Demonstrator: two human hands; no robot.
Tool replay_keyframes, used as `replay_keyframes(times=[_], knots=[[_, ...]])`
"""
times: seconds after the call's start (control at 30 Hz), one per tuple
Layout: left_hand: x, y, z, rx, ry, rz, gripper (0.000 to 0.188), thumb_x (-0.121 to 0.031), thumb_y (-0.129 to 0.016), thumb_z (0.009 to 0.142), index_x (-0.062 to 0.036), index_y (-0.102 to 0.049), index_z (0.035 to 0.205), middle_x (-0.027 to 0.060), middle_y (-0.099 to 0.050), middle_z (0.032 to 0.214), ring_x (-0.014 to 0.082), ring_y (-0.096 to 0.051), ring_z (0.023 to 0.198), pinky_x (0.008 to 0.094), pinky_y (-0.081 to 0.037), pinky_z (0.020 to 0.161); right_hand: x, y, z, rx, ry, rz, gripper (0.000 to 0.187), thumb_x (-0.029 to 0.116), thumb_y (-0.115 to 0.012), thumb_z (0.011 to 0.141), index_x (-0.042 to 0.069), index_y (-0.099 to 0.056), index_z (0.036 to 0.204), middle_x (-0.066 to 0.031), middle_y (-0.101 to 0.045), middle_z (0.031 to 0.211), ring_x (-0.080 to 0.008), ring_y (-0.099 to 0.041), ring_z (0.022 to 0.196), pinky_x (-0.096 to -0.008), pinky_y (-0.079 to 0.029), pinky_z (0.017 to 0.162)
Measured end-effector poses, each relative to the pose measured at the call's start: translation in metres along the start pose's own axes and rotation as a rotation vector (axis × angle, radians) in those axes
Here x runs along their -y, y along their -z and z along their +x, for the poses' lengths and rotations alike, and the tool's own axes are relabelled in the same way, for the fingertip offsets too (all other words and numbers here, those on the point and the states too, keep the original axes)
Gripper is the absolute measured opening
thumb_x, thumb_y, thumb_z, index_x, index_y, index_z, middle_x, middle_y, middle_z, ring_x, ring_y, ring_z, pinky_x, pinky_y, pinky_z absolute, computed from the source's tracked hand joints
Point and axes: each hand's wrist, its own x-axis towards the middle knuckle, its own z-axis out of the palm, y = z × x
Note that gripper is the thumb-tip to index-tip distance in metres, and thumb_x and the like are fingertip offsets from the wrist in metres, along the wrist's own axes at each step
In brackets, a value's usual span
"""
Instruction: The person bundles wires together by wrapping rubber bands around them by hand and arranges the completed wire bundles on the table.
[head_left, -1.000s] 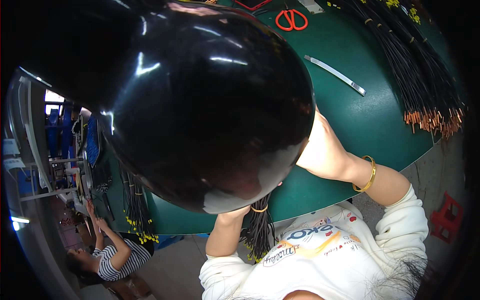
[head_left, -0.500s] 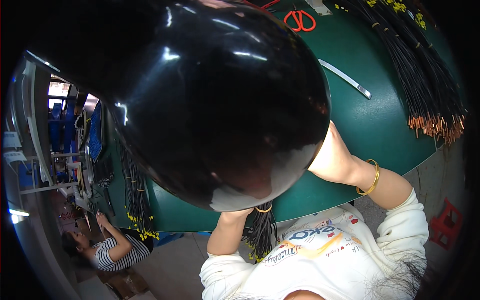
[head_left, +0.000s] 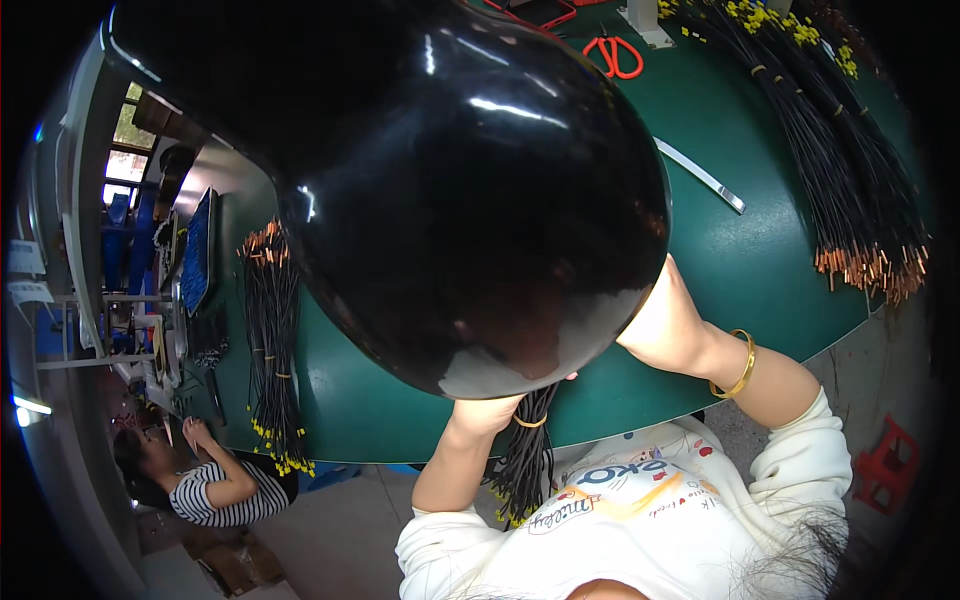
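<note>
A large glossy black rounded object [head_left: 480, 220] fills the middle of the view and covers most of both hands. Only the back and wrist of my left hand [head_left: 486, 412] show below its lower rim, with the fingers hidden. Right beside that hand, a bundle of black wires [head_left: 522, 450] tied with a tan band hangs over the table's near edge. My right hand [head_left: 662, 322], with a gold bangle on its wrist, reaches under the object's right side. Its fingers are out of sight too, so what either hand holds cannot be seen.
On the green table [head_left: 740, 260] lie red-handled scissors [head_left: 614, 57], a shiny metal strip [head_left: 700, 175] and large copper-tipped wire bundles [head_left: 840, 150] at right. Another wire bundle [head_left: 272, 340] is at left. Beyond it sits a person in a striped shirt [head_left: 235, 490]. A red stool [head_left: 888, 465] stands at right.
The black rounded object has shifted up and slightly right in view, uncovering the copper ends of the left wire bundle. My left hand appears slightly higher and farther right; my right hand has barely moved.
</note>
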Motion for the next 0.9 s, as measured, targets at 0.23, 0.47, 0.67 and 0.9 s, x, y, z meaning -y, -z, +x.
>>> replay_keyframes(times=[0.23, 0.47, 0.67, 0.9], knots=[[0.002, 0.003, -0.021, 0.132, 0.252, -0.061, 0.047, 0.000, -0.059, 0.069, 0.0044, -0.036, 0.109, 0.0149, -0.055, 0.075, 0.0220, -0.058, 0.059, 0.0306, -0.048, 0.056, -0.003, 0.007, 0.004, -0.109, 0.089, -0.112, 0.014, 0.014, -0.067, 0.067, 0.003, -0.060, 0.070, -0.0055, -0.051, 0.085, -0.0210, -0.044, 0.088, -0.0309, -0.037, 0.078], [0.004, 0.007, -0.052, 0.068, 0.295, -0.007, 0.050, 0.001, -0.059, 0.069, 0.0014, -0.036, 0.113, 0.0108, -0.053, 0.074, 0.0183, -0.055, 0.055, 0.0266, -0.046, 0.053, -0.027, 0.025, 0.027, -0.313, 0.051, 0.075, 0.015, 0.014, -0.053, 0.084, 0.000, -0.054, 0.078, -0.0026, -0.055, 0.077, -0.0052, -0.042, 0.059, -0.0185, -0.035, 0.054], [0.002, 0.008, -0.075, 0.110, 0.366, 0.155, 0.044, 0.002, -0.059, 0.072, 0.0006, -0.038, 0.111, 0.0048, -0.051, 0.072, 0.0077, -0.047, 0.049, 0.0194, -0.039, 0.044, -0.038, 0.063, 0.041, -0.481, -0.142, 0.610, 0.020, 0.023, -0.044, 0.089, 0.004, -0.050, 0.083, -0.0032, -0.053, 0.069, -0.0041, -0.038, 0.050, -0.0169, -0.032, 0.046], [-0.012, -0.001, -0.094, 0.059, 0.403, 0.291, 0.043, 0.002, -0.056, 0.072, 0.0003, -0.040, 0.112, 0.0045, -0.049, 0.070, 0.0077, -0.048, 0.049, 0.0193, -0.039, 0.044, -0.051, 0.075, 0.046, -0.551, -0.175, 0.772, 0.018, 0.017, -0.048, 0.088, -0.001, -0.050, 0.088, -0.0018, -0.046, 0.068, -0.0041, -0.034, 0.051, -0.0160, -0.031, 0.048]])
